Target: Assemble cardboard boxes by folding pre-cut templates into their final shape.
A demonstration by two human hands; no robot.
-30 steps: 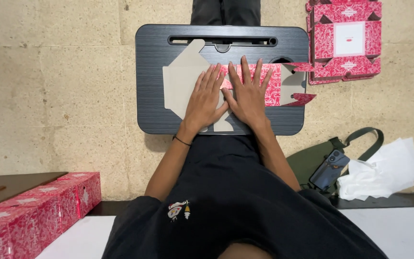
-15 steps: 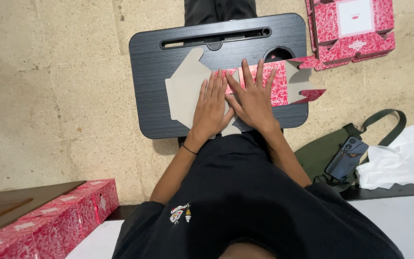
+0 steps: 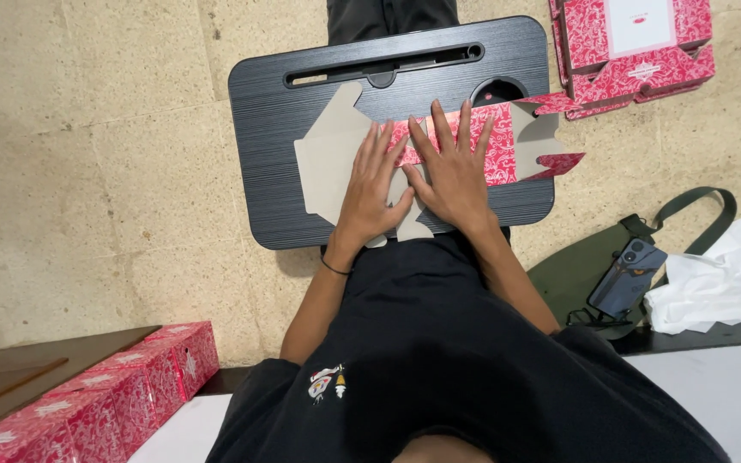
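A flat, unfolded cardboard box blank point(image 3: 508, 146), red patterned outside and grey inside, lies on a black lap tray point(image 3: 276, 180). My left hand point(image 3: 370, 184) presses flat on the grey part of the blank, fingers spread. Beside it, my right hand point(image 3: 452, 167) presses flat on the red part, fingers spread too. The hands touch at the thumbs. Red flaps stick out past the tray's right edge.
Folded red boxes point(image 3: 636, 43) lie on the beige floor at top right. More red boxes point(image 3: 105, 394) sit at bottom left beside a brown board. A green bag point(image 3: 585, 266) with a phone point(image 3: 628, 276) and white paper point(image 3: 722, 274) lies to the right.
Both hands stay pressed on the blank. The camera view has shifted, so the tray and hands appear slightly farther right and higher.
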